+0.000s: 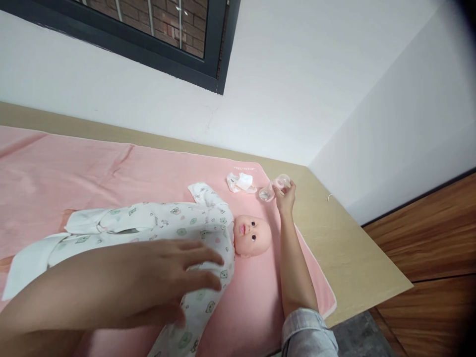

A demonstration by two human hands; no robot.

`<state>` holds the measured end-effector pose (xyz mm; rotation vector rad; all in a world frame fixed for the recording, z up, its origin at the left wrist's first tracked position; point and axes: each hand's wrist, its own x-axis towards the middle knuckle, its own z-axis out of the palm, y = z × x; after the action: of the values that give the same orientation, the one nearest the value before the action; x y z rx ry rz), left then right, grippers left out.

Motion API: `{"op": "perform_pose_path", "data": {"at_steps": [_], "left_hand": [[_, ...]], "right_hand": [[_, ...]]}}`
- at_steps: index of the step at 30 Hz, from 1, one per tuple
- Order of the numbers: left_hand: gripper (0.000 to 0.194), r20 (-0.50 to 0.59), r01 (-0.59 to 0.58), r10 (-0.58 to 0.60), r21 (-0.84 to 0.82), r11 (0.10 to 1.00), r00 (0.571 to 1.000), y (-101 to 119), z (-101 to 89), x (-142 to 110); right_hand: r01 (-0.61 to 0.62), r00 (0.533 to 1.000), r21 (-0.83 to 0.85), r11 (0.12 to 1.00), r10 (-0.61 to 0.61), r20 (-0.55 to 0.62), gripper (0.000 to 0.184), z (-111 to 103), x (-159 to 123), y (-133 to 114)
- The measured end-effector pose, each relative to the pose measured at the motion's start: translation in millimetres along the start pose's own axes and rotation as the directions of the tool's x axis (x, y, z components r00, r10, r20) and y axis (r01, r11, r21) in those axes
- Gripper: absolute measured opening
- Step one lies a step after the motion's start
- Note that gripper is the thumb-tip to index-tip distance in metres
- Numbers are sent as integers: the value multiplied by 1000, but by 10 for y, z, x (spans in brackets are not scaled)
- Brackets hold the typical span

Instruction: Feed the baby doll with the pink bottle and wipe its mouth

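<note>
A baby doll [253,237] in a white printed romper [186,218] lies on its back on a pink mat [256,292], its head toward the right. My left hand [178,270] hovers over the doll's chest, fingers apart and a little blurred, with nothing in it. Past the doll's head, my right hand [285,197] is closed round a clear baby bottle [267,193] at the mat's far right corner. The bottle lies tilted on its side, and part of it is hidden by my fingers. Left of the bottle sits a small white tissue pack [241,182].
The mat covers much of a light wooden table [334,238], whose right edge ends near brown wooden panels [427,248]. A white wall [267,99] with a dark-framed window [219,49] rises behind the table.
</note>
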<state>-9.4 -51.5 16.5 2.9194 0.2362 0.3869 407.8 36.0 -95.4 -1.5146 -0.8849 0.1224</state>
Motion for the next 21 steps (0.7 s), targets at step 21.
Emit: {"op": "perform_pose_path", "data": {"at_steps": [21], "left_hand": [[57, -515, 470, -377, 57, 881, 770, -330, 83, 540]], "right_hand": [[-218, 774, 543, 811, -195, 602, 55, 305, -1539, -1764]]}}
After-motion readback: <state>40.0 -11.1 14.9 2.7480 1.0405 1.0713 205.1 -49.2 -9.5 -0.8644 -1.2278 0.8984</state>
